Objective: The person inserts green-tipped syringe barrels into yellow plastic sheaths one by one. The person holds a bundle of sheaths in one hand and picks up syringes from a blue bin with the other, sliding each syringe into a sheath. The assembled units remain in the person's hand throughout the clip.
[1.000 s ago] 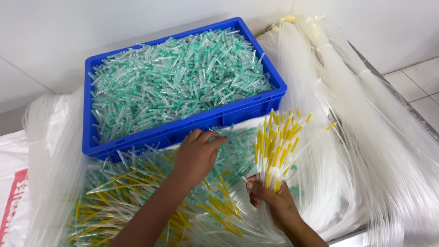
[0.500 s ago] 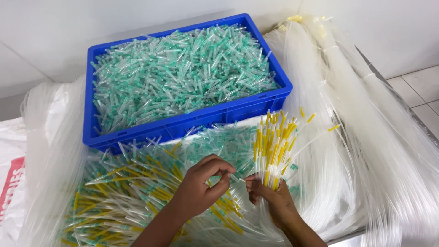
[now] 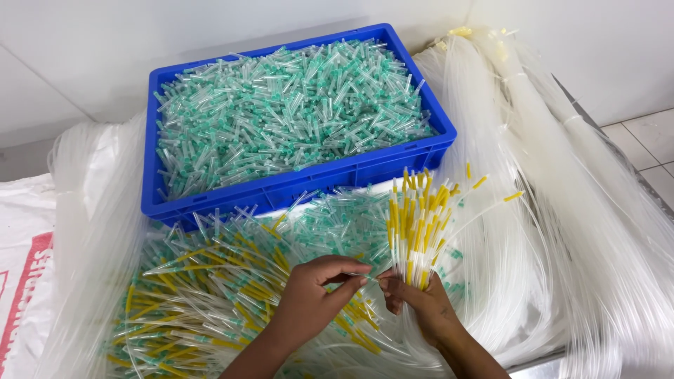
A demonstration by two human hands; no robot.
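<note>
My right hand [image 3: 420,303] grips a bundle of thin clear tubes with yellow tips [image 3: 420,217], held upright and fanning out above the fist. My left hand [image 3: 314,298] is just left of it, fingertips pinched on a small clear piece at the base of the bundle. Under both hands lies a heap of clear tubes with yellow and green ends [image 3: 210,295]. Behind it stands a blue plastic crate [image 3: 295,188] full of small green-capped clear pieces [image 3: 288,112].
Long bundles of clear tubing [image 3: 547,175] drape over the right side, down to a metal table edge [image 3: 540,365]. More clear tubing [image 3: 91,231] lies at left over a white sack with red print [image 3: 21,267]. A white wall is behind; tiled floor shows at far right.
My left hand has drawn back from the heap near the crate's front and come to the base of the yellow-tipped bundle. The right hand has kept its hold.
</note>
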